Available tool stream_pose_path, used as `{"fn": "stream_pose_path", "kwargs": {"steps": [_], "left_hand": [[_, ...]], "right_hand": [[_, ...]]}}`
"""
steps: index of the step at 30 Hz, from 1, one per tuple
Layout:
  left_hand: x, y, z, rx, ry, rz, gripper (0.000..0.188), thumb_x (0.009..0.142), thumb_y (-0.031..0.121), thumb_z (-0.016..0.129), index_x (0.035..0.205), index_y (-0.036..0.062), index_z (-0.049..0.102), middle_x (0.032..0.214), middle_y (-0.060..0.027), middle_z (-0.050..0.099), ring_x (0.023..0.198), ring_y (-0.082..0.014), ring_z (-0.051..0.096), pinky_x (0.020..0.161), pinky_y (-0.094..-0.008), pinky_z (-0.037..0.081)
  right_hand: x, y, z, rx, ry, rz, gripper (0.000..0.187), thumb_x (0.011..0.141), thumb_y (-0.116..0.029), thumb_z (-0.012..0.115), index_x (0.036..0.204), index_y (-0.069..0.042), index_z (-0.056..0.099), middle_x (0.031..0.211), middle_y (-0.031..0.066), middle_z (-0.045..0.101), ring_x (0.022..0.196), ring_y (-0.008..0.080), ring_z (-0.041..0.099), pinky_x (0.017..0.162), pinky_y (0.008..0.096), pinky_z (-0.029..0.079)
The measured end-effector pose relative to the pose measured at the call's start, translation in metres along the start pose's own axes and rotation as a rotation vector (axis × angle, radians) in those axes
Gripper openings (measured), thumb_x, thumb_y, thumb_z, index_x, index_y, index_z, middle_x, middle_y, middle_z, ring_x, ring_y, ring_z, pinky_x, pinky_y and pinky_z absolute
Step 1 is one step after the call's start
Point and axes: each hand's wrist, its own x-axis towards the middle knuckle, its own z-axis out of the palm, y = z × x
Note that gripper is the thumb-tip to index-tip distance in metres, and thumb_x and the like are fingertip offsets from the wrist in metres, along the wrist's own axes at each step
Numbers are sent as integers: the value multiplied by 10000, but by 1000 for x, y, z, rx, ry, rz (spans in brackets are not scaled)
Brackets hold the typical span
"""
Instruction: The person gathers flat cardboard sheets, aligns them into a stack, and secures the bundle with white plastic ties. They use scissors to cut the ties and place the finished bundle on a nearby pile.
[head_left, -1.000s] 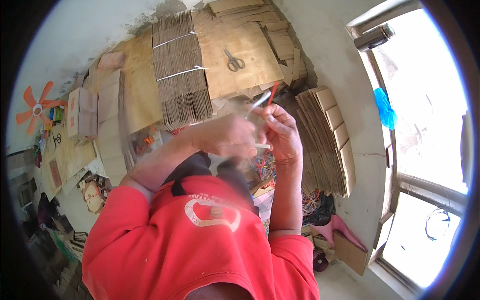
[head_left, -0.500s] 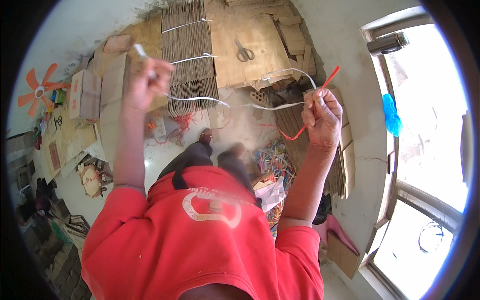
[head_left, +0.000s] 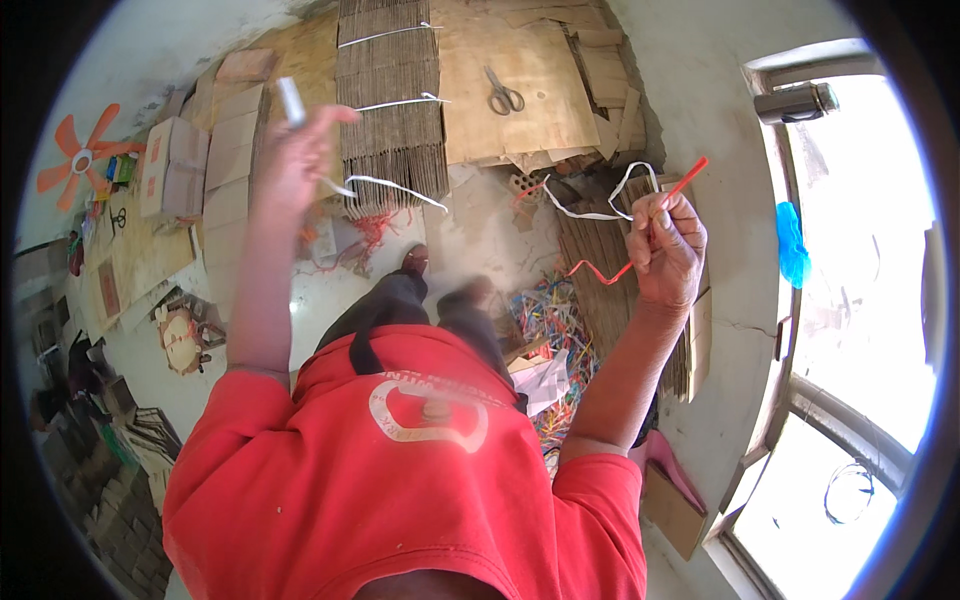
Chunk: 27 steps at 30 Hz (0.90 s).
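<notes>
My left hand (head_left: 300, 160), smeared by motion, is raised beside the corrugated cardboard stack. A white strap (head_left: 395, 188) trails from it toward the middle, and a white end pokes up above the fingers. On the right, my right hand (head_left: 668, 245) is closed in a pinch. A red strap (head_left: 605, 274) runs through its fingers, one end pointing up and the rest dangling in a crinkled tail. Another white strap (head_left: 590, 213) curls in loops from the same hand. The two white pieces look separate.
Tied corrugated cardboard (head_left: 390, 130) lies at the far side, beside scissors (head_left: 505, 95) on a brown board (head_left: 550, 110). Colourful strap scraps (head_left: 555, 330) heap on the floor near more stacked cardboard (head_left: 605, 245). An orange fan (head_left: 82, 158) stands left; a window (head_left: 850, 250) is right.
The white strap at my right hand has swung up into loops. The red tail has swung too. Both hands still hold straps, and the whole view has shifted slightly.
</notes>
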Motion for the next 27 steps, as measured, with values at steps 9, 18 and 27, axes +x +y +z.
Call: {"fn": "stream_pose_path", "kwargs": {"steps": [9, 18, 27], "left_hand": [[-24, -24, 150, -13, -904, -177, 389, 921, 357, 555, 992, -7, 672, 1169, -144, 617, 824, -134, 620, 501, -221, 474], [-26, -53, 169, 106, -713, -196, 327, 911, 330, 595, 838, 33, 710, 622, 25, 578, 483, -46, 463, 433, -194, 327], [-21, -63, 174, 428, -708, 3, 221, 873, 243, 658, 816, 40, 724, 642, 30, 582, 610, -11, 489, 519, -204, 378]], "right_hand": [[13, 28, 43, 37, -77, 196, 64, 890, -68, 574, 890, -4, 584, 742, 64, 595, 457, 69, 434, 365, 190, 257], [9, 30, 41, -419, 355, 87, 90, 893, -57, 546, 894, -2, 617, 598, 26, 563, 415, 30, 372, 367, 182, 232], [-7, 47, 55, -228, 191, 163, 68, 850, -18, 607, 856, 33, 651, 618, -1, 555, 441, -2, 334, 401, 168, 219]]}}
